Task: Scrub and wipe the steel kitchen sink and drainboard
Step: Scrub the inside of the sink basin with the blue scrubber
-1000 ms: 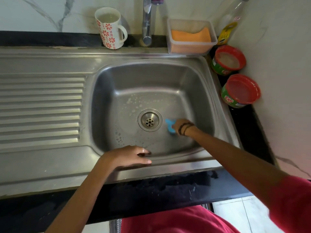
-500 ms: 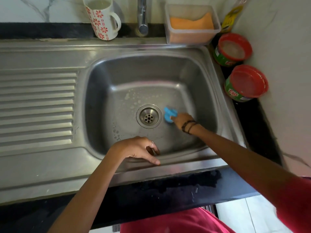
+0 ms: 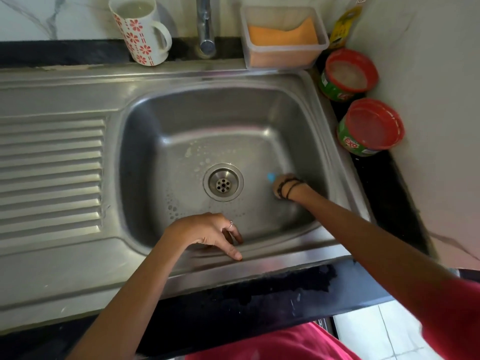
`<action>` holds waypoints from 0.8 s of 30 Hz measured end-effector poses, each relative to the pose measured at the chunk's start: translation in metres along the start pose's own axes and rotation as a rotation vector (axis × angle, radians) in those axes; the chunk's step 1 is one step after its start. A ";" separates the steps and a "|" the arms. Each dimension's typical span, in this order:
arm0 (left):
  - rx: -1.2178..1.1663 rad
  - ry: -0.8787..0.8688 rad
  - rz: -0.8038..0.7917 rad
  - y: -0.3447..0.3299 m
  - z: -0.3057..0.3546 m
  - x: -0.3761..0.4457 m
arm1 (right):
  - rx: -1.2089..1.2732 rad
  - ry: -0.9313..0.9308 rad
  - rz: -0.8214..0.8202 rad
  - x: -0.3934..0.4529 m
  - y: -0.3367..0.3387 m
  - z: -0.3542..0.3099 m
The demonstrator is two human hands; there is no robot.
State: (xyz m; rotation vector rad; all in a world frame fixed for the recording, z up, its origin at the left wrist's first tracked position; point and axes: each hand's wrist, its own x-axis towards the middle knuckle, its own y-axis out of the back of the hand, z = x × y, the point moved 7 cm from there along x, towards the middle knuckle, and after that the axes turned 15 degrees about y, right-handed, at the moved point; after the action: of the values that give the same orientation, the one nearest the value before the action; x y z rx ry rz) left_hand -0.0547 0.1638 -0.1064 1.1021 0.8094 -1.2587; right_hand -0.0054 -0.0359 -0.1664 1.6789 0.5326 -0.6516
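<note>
Right hand (image 3: 281, 184) grips blue scrubber (image 3: 271, 176) (mostly hidden) mid-frame in sink (image 3: 161, 162); left hand (image 3: 207, 233), fingers loosely spread, rests on lower rim.

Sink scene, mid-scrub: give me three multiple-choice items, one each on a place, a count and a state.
1. Where does the right hand hold the blue scrubber?
A. on the drainboard
B. in the basin, right of the drain
C. under the tap

2. How many red-lidded tubs stand at the right of the sink?
A. one
B. two
C. four

3. What is the left hand doing?
A. resting on the sink's front rim
B. gripping the mug
C. turning the tap

Key: B, scrubber beside the drain; B, two tubs; A, fingers on the rim.
</note>
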 end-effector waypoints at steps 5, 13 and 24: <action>-0.011 0.026 -0.019 -0.001 0.001 0.004 | 0.294 0.057 0.347 0.017 0.067 -0.002; -0.036 0.028 -0.017 -0.003 0.000 0.008 | 0.100 -0.024 -0.276 -0.045 -0.019 0.015; -0.032 -0.012 0.006 -0.004 -0.001 0.005 | 0.448 -0.067 0.369 0.023 0.040 0.015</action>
State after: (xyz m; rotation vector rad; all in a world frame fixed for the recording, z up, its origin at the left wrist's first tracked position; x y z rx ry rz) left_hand -0.0578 0.1631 -0.1126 1.0690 0.8142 -1.2424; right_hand 0.0364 -0.0585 -0.1553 2.0966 0.0166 -0.5770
